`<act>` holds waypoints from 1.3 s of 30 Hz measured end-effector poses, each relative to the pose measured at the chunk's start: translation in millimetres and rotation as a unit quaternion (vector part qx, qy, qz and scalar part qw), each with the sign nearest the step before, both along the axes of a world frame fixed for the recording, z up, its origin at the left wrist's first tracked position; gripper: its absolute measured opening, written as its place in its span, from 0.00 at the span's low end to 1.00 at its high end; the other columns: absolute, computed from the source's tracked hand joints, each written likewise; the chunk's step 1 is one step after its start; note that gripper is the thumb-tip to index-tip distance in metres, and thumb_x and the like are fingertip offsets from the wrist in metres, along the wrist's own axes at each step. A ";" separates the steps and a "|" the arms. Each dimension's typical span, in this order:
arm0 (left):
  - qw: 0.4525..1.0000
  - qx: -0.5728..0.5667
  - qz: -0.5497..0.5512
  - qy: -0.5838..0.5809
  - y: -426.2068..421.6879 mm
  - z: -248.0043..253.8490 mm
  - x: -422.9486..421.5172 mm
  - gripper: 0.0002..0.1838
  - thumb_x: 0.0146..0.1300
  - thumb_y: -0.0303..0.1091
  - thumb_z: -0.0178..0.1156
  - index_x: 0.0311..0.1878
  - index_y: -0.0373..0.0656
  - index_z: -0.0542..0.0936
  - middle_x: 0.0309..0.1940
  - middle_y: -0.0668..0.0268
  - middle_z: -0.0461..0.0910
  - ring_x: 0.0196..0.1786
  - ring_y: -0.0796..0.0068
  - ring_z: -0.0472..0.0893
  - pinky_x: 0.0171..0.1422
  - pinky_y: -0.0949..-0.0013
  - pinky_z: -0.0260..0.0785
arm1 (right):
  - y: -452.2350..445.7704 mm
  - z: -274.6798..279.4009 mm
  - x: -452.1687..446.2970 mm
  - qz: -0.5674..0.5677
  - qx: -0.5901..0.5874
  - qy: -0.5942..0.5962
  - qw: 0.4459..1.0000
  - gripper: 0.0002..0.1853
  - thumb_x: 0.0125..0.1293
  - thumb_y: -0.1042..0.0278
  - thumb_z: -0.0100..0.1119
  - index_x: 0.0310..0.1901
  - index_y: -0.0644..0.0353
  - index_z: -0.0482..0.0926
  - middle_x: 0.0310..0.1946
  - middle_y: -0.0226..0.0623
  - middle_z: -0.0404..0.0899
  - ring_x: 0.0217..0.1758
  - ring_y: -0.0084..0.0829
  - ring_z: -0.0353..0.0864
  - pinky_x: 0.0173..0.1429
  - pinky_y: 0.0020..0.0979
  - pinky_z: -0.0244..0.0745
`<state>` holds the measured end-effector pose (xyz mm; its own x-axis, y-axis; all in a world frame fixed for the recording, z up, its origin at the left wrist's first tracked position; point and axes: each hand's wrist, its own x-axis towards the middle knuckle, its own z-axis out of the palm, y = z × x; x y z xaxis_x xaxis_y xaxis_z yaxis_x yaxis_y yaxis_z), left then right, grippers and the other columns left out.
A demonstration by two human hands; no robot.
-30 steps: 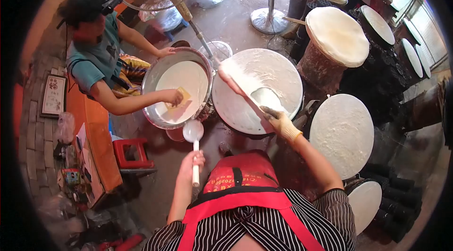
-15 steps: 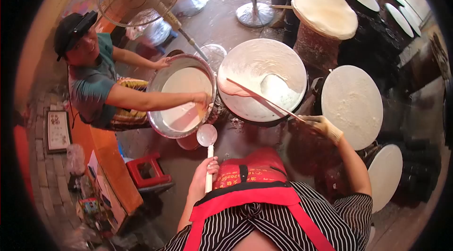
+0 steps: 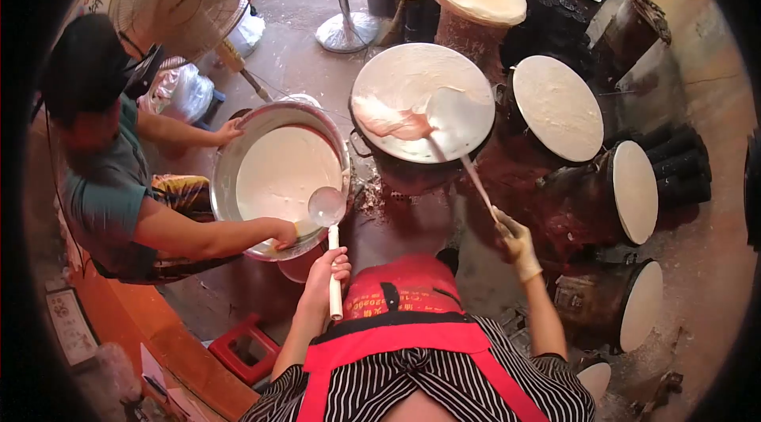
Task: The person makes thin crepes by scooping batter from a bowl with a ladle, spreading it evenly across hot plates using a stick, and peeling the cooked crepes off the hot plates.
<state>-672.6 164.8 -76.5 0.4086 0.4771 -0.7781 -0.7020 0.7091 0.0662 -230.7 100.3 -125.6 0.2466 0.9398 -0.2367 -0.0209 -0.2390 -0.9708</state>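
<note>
My left hand (image 3: 326, 273) is closed round the pale handle of a ladle (image 3: 326, 206). The ladle's round bowl is raised by the rim of a metal basin (image 3: 346, 154) of thick white batter (image 3: 281, 168). My gloved right hand (image 3: 517, 246) grips a long thin handle ending in a broad, round metal scoop (image 3: 460, 117). That scoop is over a wide round pan (image 3: 388, 73), whose surface carries a whitish coating. A pinkish, folded-looking patch (image 3: 392, 121) shows at the pan's left; whether it is dough or reflected light is unclear.
At the left, a person in a cap (image 3: 103, 176) has both hands at the basin. Several drum stoves with white round tops (image 3: 557, 109) line the right. A standing fan (image 3: 181, 6), a metal pole base (image 3: 347, 32) and a red stool (image 3: 244, 349) stand around.
My view has shifted, so the pan and basin sit further left and higher. My right hand's handle now slants more steeply, with its scoop's round face showing. The person's head has turned downward.
</note>
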 end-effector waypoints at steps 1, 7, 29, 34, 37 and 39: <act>0.999 0.016 -0.001 0.029 -10.1 -2.3 -13.3 0.07 0.69 0.27 0.54 0.45 0.38 0.68 0.23 0.73 0.63 0.18 0.88 0.61 0.16 0.83 0.52 | 13.7 57.7 -60.8 -0.050 -0.082 0.107 0.990 0.23 0.73 0.54 0.53 0.64 0.55 0.75 0.21 0.15 0.62 0.18 0.11 0.54 0.21 0.20 0.50; 0.992 0.044 0.067 0.101 -79.7 10.4 -65.0 0.08 0.70 0.28 0.53 0.48 0.37 0.70 0.23 0.74 0.63 0.19 0.88 0.60 0.16 0.83 0.51 | 222.7 -76.6 -304.4 -0.056 0.082 0.102 0.990 0.23 0.69 0.75 0.49 0.65 0.63 0.70 0.55 0.39 0.79 0.50 0.34 0.80 0.55 0.31 0.75; 0.997 0.005 0.074 -0.005 -93.8 23.5 -83.2 0.06 0.69 0.25 0.54 0.38 0.40 0.66 0.22 0.72 0.64 0.17 0.87 0.61 0.15 0.83 0.53 | 126.9 -120.4 -280.5 -0.268 0.050 0.062 0.960 0.21 0.74 0.49 0.49 0.65 0.39 0.65 0.18 0.22 0.64 0.11 0.20 0.61 0.11 0.28 0.55; 0.998 0.029 0.057 0.019 -92.9 34.1 -61.9 0.07 0.69 0.26 0.54 0.36 0.41 0.66 0.22 0.73 0.63 0.17 0.88 0.60 0.15 0.83 0.53 | 130.5 -40.0 -243.0 -0.251 0.060 0.484 0.836 0.10 0.73 0.54 0.52 0.54 0.35 0.71 0.19 0.25 0.69 0.12 0.25 0.64 0.13 0.28 0.57; 0.998 0.015 0.050 0.024 -89.4 32.6 -47.3 0.06 0.70 0.26 0.54 0.37 0.41 0.66 0.22 0.73 0.63 0.17 0.88 0.61 0.15 0.83 0.53 | 147.6 -30.2 -271.5 -0.205 0.015 0.309 0.929 0.11 0.73 0.59 0.51 0.55 0.40 0.73 0.19 0.22 0.67 0.13 0.20 0.61 0.14 0.26 0.56; 0.998 0.000 0.046 0.038 -87.5 31.8 -38.5 0.06 0.70 0.26 0.53 0.37 0.40 0.66 0.22 0.73 0.63 0.17 0.87 0.61 0.15 0.83 0.53 | 131.6 -39.7 -258.4 -0.097 -0.081 0.320 0.939 0.22 0.72 0.68 0.52 0.66 0.43 0.72 0.18 0.18 0.66 0.14 0.16 0.58 0.16 0.22 0.52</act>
